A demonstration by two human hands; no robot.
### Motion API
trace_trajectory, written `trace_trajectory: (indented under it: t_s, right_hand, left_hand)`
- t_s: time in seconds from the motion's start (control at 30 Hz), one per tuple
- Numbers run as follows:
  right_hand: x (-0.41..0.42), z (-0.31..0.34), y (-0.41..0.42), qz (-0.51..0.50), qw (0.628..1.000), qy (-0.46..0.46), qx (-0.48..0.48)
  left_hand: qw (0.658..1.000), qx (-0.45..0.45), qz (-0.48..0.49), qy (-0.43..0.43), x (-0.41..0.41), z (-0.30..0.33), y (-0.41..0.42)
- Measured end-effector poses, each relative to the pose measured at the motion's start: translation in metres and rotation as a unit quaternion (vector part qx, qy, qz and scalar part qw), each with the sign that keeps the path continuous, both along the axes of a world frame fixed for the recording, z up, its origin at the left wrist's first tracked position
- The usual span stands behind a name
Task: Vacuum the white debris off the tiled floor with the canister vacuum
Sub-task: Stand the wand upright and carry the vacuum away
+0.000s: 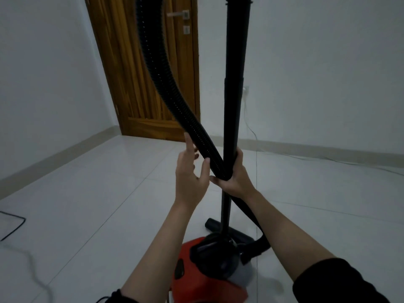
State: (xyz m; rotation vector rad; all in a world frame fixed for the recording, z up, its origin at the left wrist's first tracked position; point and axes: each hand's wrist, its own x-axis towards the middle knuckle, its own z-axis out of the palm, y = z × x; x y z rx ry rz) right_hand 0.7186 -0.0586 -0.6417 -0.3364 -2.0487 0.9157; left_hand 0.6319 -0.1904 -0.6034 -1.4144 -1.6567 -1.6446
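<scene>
A black cord [13, 226] lies on the tiled floor [87, 193] at the far left, and a pale cord [37, 278] curls near it. Farther back stands a brown wooden door [140, 68] with a silver handle [178, 14].

The left hand [191, 178] is up in the air with its fingers [189, 142] spread apart. The fingers touch the side of the ribbed black hose [161, 77], but they do not wrap around it. The hose comes down from the top and crosses the black tube [235, 84].

The right hand [235, 178] grips where the hose and the tube cross. Its fingers are closed tight around both of them. The tube stands almost straight up. At its bottom, the black floor head [215, 224] rests on the floor.

The red and black vacuum [203, 270] sits on the floor at the bottom, between the two arms. The hose curves down into it on the right side.

A thin white cord [251, 127] hangs from a wall plug [246, 89] and runs along the floor to the right. I cannot see any white bits on the floor.
</scene>
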Motion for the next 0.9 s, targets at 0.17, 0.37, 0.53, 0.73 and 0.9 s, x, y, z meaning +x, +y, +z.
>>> trace_trajectory:
  t_s: [0.17,0.37,0.53,0.73,0.9]
  right_hand:
    - [-0.009,-0.015,-0.003,0.044,0.996,0.014,0.082]
    - [-0.011,-0.017,-0.004,0.017,0.987,0.050,0.149]
    - [-0.007,-0.012,0.000,-0.025,0.991,0.022,0.130]
    - [0.007,-0.001,0.001,-0.033,0.991,0.012,0.133]
    - [0.011,0.000,0.002,-0.042,0.991,-0.006,0.128]
  left_hand:
    - [0.998,-0.040,-0.007,-0.049,0.003,-0.024,-0.002]
    - [0.999,-0.018,-0.032,-0.028,-0.006,-0.007,0.004]
    - [0.998,-0.039,-0.044,-0.006,-0.014,0.003,0.007]
    - [0.997,-0.073,0.000,-0.006,-0.015,-0.037,-0.013]
    - [0.969,-0.219,0.003,-0.114,-0.002,-0.136,-0.048]
